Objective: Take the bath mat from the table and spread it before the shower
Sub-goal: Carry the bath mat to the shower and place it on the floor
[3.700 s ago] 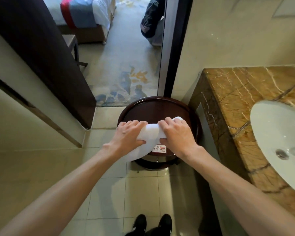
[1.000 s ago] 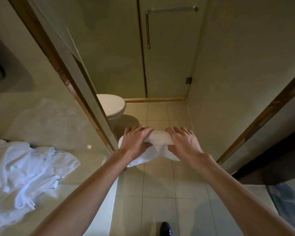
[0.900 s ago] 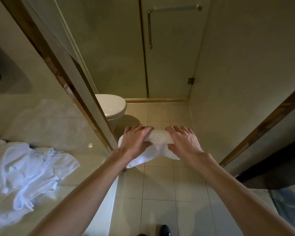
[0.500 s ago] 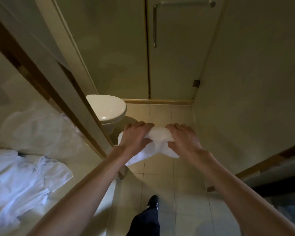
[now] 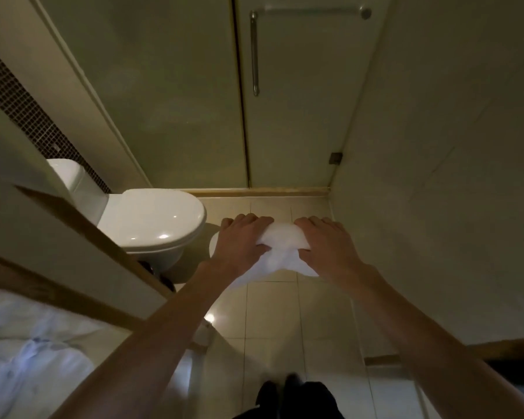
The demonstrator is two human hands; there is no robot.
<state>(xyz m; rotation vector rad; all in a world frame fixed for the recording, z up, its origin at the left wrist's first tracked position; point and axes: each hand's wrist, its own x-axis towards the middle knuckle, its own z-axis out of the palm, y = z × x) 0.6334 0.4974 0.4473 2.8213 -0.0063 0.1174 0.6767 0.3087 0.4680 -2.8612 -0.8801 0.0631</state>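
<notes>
I hold the white bath mat [image 5: 280,252] folded in a bundle in front of me, above the tiled floor. My left hand [image 5: 239,240] grips its left side and my right hand [image 5: 327,243] grips its right side, both palms down. Loose ends of the mat hang below my hands. The glass shower door [image 5: 294,101] with its vertical metal handle [image 5: 254,52] stands straight ahead, shut, behind a low wooden sill [image 5: 260,192].
A white toilet [image 5: 152,222] with its lid down sits left of the mat. A wood-edged partition [image 5: 82,231] runs along the left, with white cloth [image 5: 28,367] seen blurred beyond it. A plain wall closes the right side. My dark shoes [image 5: 285,391] stand on the beige floor tiles [image 5: 273,313].
I have carried the mat from the round table into the toilet area and stepped closer to the shower door. The toilet now shows fully. Both hands keep the same grip.
</notes>
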